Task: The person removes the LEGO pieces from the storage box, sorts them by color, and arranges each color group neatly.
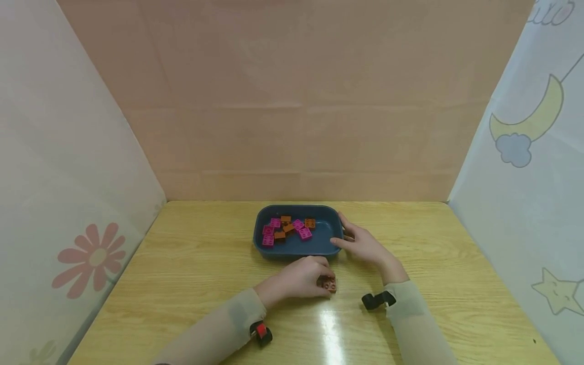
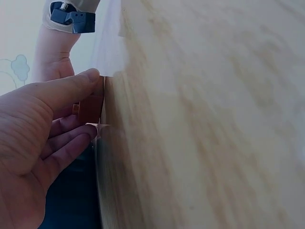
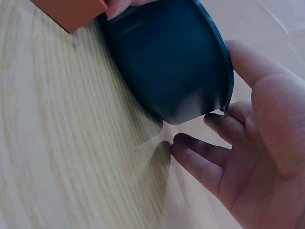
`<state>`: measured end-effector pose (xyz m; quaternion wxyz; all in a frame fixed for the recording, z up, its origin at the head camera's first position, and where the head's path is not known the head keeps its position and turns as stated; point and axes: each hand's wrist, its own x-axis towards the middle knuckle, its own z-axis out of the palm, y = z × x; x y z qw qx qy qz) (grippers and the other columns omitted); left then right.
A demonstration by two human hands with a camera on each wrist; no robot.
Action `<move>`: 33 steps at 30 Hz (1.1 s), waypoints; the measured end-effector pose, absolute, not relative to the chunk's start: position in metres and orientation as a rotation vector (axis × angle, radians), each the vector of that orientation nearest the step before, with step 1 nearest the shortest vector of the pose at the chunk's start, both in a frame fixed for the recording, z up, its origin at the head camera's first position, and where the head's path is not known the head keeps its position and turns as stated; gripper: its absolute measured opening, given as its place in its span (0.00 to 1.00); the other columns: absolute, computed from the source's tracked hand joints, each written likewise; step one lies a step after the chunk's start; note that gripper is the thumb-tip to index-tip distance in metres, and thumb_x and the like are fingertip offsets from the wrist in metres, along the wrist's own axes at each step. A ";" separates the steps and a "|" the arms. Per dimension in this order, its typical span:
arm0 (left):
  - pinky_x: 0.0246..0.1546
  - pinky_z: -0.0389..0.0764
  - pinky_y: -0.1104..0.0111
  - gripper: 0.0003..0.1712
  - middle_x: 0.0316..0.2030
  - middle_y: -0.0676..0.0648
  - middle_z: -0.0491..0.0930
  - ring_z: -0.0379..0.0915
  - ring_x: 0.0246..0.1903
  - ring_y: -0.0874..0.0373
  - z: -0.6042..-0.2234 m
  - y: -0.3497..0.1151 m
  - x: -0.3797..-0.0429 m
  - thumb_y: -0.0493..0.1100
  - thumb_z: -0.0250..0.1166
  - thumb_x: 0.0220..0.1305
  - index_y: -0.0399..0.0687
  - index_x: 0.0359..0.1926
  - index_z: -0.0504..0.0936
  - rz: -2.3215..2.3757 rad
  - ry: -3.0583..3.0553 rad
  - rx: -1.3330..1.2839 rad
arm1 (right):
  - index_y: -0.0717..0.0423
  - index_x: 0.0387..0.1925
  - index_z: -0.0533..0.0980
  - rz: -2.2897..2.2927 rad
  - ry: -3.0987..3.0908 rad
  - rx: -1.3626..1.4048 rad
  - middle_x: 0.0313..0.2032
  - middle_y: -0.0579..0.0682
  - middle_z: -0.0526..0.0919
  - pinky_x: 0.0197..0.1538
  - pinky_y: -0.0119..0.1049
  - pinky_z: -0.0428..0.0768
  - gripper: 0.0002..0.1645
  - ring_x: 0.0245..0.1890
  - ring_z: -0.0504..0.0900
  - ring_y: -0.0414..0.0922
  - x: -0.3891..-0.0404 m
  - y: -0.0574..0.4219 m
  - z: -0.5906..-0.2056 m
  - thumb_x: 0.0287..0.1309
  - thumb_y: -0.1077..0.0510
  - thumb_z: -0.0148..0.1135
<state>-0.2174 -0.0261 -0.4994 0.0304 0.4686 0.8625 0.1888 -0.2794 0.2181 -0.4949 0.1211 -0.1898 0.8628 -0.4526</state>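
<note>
In front of the blue tray (image 1: pixel 298 253), my left hand (image 1: pixel 304 278) grips a brown-orange building brick (image 1: pixel 330 285) between thumb and fingers. Its studs show in the head view, and the left wrist view has the brick (image 2: pixel 90 109) right at the table surface. My right hand (image 1: pixel 366 247) holds the tray's right end, thumb at the rim and index finger farther back along it. In the right wrist view its other fingers (image 3: pixel 198 162) spread loosely beside the tray (image 3: pixel 167 62). Several pink bricks (image 1: pixel 305 233) and orange bricks (image 1: pixel 280 236) lie in the tray, mostly toward its left.
The wooden table (image 1: pixel 196 274) extends to both sides of the tray. A brown paper-like wall (image 1: pixel 296 126) stands behind it, with pale printed side walls (image 1: pixel 55 152) left and right. Each sleeve carries a dark wrist device (image 1: pixel 260 333).
</note>
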 end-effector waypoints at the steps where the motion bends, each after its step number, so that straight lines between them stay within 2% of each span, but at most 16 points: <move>1: 0.43 0.74 0.85 0.21 0.42 0.58 0.83 0.73 0.39 0.74 -0.499 -0.026 -0.217 0.53 0.82 0.61 0.50 0.52 0.93 0.577 2.660 1.442 | 0.47 0.88 0.42 -1.327 2.515 -0.554 0.83 0.60 0.53 0.74 0.60 0.67 0.60 0.76 0.67 0.64 -0.279 0.218 -0.495 0.72 0.38 0.68; 13: 0.45 0.75 0.84 0.24 0.44 0.59 0.84 0.75 0.40 0.75 -0.497 -0.026 -0.216 0.56 0.82 0.61 0.51 0.53 0.92 0.557 2.676 1.436 | 0.48 0.88 0.43 -1.354 2.503 -0.533 0.83 0.60 0.54 0.74 0.61 0.68 0.60 0.76 0.67 0.65 -0.279 0.217 -0.495 0.72 0.39 0.69; 20: 0.50 0.77 0.82 0.26 0.48 0.56 0.86 0.80 0.45 0.70 -0.491 -0.035 -0.211 0.57 0.81 0.63 0.50 0.56 0.92 0.605 2.702 1.489 | 0.44 0.88 0.42 -1.353 2.497 -0.541 0.83 0.61 0.54 0.74 0.62 0.68 0.59 0.76 0.66 0.66 -0.279 0.218 -0.496 0.72 0.39 0.68; 24: 0.50 0.78 0.81 0.23 0.49 0.53 0.88 0.83 0.46 0.65 -0.482 -0.048 -0.210 0.53 0.80 0.64 0.47 0.55 0.92 0.834 2.644 1.524 | 0.45 0.88 0.42 -1.344 2.507 -0.544 0.83 0.62 0.54 0.73 0.63 0.68 0.60 0.75 0.66 0.67 -0.280 0.219 -0.497 0.72 0.38 0.68; 29: 0.49 0.84 0.73 0.18 0.47 0.48 0.89 0.86 0.45 0.56 -0.466 -0.072 -0.217 0.43 0.81 0.63 0.44 0.53 0.92 1.168 2.563 1.504 | 0.48 0.88 0.42 -1.333 2.513 -0.552 0.83 0.61 0.53 0.73 0.62 0.68 0.60 0.75 0.67 0.66 -0.280 0.218 -0.497 0.72 0.38 0.68; 33: 0.45 0.86 0.69 0.15 0.45 0.50 0.90 0.86 0.44 0.57 -0.457 -0.090 -0.233 0.42 0.81 0.63 0.46 0.50 0.93 1.294 2.643 1.428 | 0.47 0.88 0.42 -1.331 2.512 -0.544 0.84 0.60 0.52 0.73 0.62 0.68 0.60 0.75 0.67 0.67 -0.281 0.218 -0.497 0.72 0.37 0.68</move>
